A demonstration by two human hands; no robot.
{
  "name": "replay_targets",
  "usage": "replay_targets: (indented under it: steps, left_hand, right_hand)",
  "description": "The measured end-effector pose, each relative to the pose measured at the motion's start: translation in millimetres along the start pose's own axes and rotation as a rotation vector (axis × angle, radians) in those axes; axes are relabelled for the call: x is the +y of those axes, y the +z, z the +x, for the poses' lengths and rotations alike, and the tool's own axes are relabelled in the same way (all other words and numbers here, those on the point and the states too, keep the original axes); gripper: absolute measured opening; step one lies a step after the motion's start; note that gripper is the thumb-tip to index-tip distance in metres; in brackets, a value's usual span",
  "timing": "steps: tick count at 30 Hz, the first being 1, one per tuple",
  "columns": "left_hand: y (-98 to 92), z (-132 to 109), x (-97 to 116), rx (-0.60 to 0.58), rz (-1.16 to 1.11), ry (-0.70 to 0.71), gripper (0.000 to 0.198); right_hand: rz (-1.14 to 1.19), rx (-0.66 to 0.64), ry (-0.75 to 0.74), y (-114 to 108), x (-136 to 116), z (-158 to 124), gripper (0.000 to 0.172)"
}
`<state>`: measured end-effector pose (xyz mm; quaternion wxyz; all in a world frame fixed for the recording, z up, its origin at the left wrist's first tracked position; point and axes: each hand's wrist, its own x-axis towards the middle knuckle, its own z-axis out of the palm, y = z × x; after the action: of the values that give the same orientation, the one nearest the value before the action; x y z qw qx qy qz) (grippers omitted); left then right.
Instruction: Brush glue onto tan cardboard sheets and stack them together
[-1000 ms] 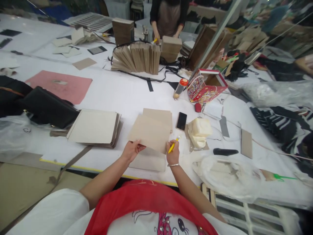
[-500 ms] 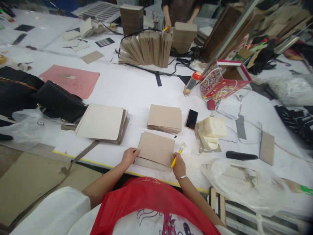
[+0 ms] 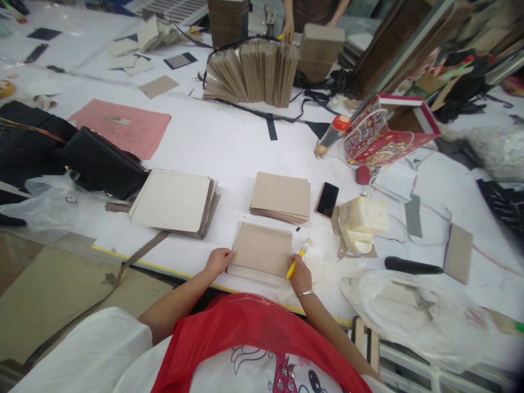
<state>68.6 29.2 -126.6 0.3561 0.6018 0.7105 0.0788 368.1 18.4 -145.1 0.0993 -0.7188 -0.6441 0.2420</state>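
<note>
Right at the near edge of the white table [image 3: 229,147] sits a small stack of tan cards [image 3: 262,251] — left hand [image 3: 219,261] curled against its left edge, fingers pressing the side. Right hand [image 3: 300,275] is gripping a yellow pen [image 3: 295,263], tip angled up by the stack's right corner. Both forearms bent inward. Another card pile [image 3: 281,196] lies just behind, beside a black phone [image 3: 328,200].

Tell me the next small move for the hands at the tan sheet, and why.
Probably draw the yellow-handled tool leftward across the tan sheet. The right hand grips it with its tip just off the sheet's right edge, and the left hand rests at the left edge, where it can steady the sheet.
</note>
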Motion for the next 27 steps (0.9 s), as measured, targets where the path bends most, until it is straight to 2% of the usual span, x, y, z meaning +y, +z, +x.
replay_targets:
  steps: [10, 19, 27]
  left_hand:
    - [-1.4, 3, -2, -0.036, -0.023, -0.03, 0.043]
    - [-0.7, 6, 0, -0.084, 0.028, -0.044, 0.042]
    - [-0.9, 8, 2, -0.1, 0.066, -0.037, 0.041]
  right_hand:
    - [-0.071, -0.046, 0.019, 2, -4, 4, 0.031]
    - [-0.141, -0.089, 0.038, -7, -11, 3, 0.021]
    - [-0.18, -0.137, 0.069, -12, -18, 5, 0.02]
